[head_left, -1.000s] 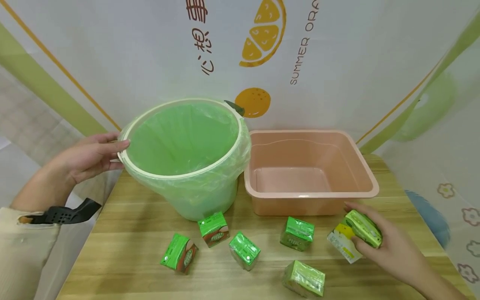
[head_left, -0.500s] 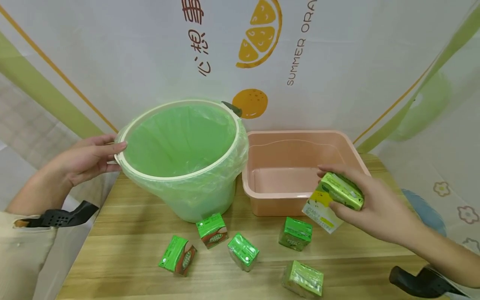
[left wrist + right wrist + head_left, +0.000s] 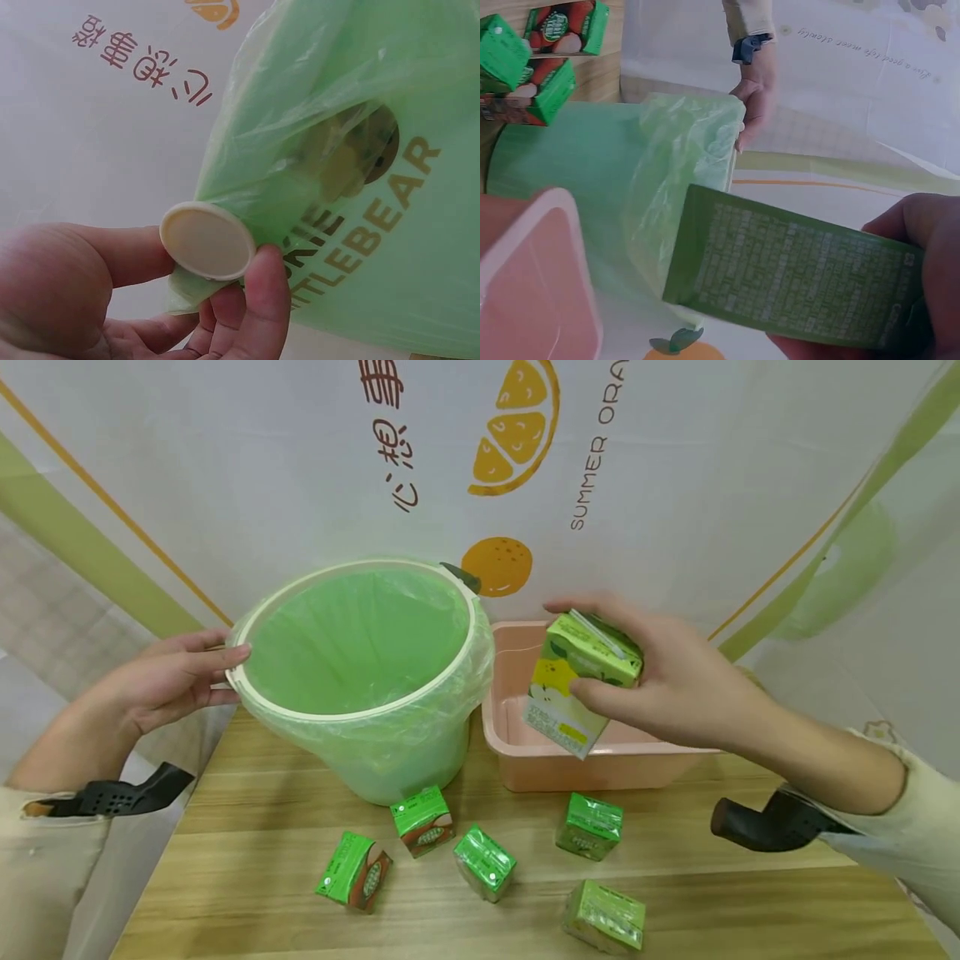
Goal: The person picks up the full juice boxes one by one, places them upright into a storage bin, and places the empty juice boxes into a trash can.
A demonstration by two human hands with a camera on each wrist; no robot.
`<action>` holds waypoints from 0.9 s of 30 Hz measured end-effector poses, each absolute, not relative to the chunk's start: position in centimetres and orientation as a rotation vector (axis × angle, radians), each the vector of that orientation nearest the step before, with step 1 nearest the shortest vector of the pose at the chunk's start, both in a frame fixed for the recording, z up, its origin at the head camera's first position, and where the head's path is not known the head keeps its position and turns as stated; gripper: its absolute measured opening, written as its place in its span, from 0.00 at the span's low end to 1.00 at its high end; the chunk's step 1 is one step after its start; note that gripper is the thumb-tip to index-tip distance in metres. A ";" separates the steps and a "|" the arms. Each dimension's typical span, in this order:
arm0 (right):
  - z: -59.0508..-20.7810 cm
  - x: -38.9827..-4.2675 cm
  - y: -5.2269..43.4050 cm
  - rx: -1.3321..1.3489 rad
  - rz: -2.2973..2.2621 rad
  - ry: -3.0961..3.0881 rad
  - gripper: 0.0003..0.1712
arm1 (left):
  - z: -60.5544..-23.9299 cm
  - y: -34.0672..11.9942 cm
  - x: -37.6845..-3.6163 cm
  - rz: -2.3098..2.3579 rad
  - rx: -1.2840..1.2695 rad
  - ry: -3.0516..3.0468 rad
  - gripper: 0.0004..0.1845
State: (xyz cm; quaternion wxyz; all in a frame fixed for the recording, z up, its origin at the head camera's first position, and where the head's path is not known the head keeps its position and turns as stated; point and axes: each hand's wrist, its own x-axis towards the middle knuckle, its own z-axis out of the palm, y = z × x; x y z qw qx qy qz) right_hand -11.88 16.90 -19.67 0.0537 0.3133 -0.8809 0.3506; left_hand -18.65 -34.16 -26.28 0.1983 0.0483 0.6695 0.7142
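Green carton (image 3: 581,681) in right hand (image 3: 667,681) grip above pink tub (image 3: 517,760); left hand (image 3: 168,681) grips bin (image 3: 360,710) rim knob.

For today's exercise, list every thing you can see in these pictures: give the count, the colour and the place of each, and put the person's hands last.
bin: one, cream rim, green bag liner, table's rear left.
tub: one, pink, right of the bin.
small cartons: five, green, lying on the table's front.
held carton: one, yellow-green, in the air above the tub's left end.
table: one, light wood.
backdrop: one, white, orange-fruit prints, behind.
left hand: grips the bin's side knob.
right hand: holds the held carton.
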 end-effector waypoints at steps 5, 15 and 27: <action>-18.3 -13.2 14.2 0.941 1.235 -2.659 0.36 | -26.2 -34.1 -18.6 1.990 0.125 1.886 0.15; -16.4 -16.7 8.9 1.000 1.351 -2.553 0.39 | -26.2 -34.4 -18.5 2.010 0.108 1.871 0.15; -18.3 -21.5 3.9 0.984 1.360 -2.584 0.40 | -26.4 -34.2 -18.7 2.017 0.131 1.855 0.15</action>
